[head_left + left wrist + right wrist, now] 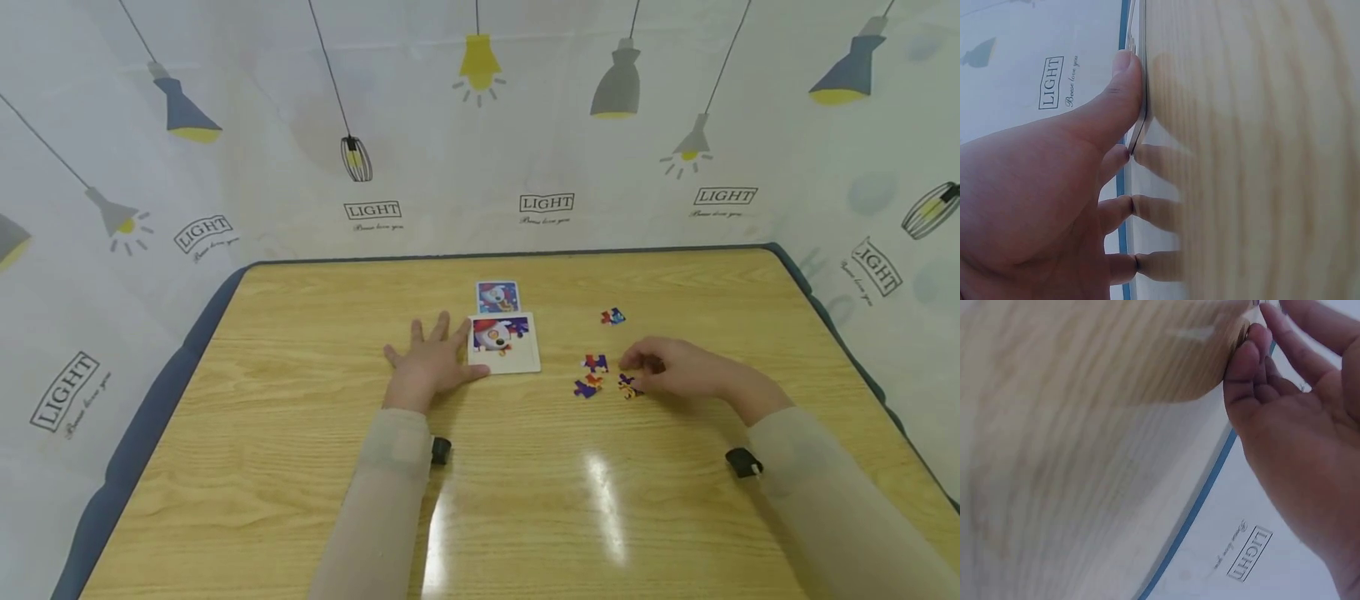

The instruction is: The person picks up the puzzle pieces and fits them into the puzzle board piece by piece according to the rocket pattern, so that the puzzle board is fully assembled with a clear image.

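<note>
My left hand (pixel 431 367) lies spread on the table beside a puzzle board (pixel 513 362), its thumb (pixel 1124 62) resting on the board's near left edge and its forefinger by the upper left corner. Part of a cartoon picture fills the board's upper area; the lower part is bare white. My right hand (pixel 678 368) bends its fingers over purple-and-yellow puzzle pieces (pixel 626 386) on the right, the thumb right at them. In the right wrist view its outer fingers (pixel 1244 362) curl at the tabletop. I cannot tell whether it grips a piece.
A small picture card (pixel 498 296) lies just behind the board. Loose puzzle pieces (pixel 596 363) and orange-purple ones (pixel 588 386) lie between board and right hand; another piece (pixel 613 317) lies farther back. Patterned curtains (pixel 450 225) stand behind the wooden table (pixel 525 467).
</note>
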Demonstrator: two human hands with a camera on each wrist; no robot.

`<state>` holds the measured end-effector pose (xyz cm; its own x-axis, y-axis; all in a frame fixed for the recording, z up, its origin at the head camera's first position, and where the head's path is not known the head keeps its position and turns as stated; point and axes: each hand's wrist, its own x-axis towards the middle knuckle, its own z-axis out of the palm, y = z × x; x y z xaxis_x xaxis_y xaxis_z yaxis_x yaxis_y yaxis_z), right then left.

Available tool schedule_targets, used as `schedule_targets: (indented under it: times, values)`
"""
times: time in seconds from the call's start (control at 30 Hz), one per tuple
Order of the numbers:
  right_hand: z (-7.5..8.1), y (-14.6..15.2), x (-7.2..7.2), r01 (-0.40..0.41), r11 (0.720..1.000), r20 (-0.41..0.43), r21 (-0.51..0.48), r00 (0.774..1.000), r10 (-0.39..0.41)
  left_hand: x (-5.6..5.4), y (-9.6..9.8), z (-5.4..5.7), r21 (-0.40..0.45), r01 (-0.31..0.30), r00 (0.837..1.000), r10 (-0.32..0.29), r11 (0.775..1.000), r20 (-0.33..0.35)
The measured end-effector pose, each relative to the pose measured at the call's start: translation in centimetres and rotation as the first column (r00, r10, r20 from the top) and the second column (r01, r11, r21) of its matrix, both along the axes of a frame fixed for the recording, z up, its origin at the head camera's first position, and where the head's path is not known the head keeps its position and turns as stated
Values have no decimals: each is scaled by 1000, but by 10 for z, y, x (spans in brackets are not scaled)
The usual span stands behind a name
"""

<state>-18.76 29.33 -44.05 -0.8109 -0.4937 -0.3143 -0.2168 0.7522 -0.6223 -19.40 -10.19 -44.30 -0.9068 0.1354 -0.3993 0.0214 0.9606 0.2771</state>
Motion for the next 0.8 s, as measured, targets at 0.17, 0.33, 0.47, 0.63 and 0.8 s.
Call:
schedule_targets:
  times: [0.17,0.33,0.47,0.63,0.8]
  values:
    - [1,5,5,21,999,83,-49,996,-17,0,0,0,6,-2,1000,2,1000,-5]
    - [0,4,9,29,998,77,-60,997,-25,0,0,2,6,5,1000,-5,1000,-10]
    - [-3,3,9,8,999,44,-50,999,-6,0,0,3,5,7,1000,-7,1000,-7]
    - [-4,2,11,-11,999,23,-46,1000,12,0,0,2,-2,6,1000,-6,1000,-3]
    - [-3,0,12,-27,998,4,-59,1000,27,-1,1,1,-2,9,1000,-9,1000,0]
